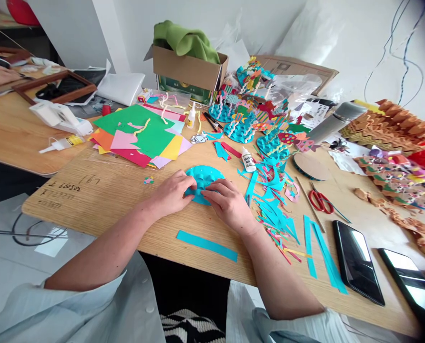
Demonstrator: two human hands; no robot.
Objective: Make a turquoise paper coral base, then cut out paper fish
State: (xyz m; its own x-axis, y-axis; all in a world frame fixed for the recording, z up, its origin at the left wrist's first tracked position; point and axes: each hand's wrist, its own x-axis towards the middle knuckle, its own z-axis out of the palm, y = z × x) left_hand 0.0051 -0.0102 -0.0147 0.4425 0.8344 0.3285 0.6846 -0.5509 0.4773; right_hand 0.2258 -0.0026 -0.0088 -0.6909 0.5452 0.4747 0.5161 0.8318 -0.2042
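Pale shirt sleeve [91,309] nearest, my forearms reaching past it to the wooden table [101,205]. Teal paper disc [205,174], ridged, sat on the tabletop under both hands. Left hand [169,193] half closed, fingers curled over the disc's left side. Right hand [228,205] also half closed, fingers bent onto its right side, fingertips nearly meeting the left's. Teal strip [207,245] lay just below my hands; glue bottle [248,159] beyond, red scissors [320,201] and phone [357,262] off right.
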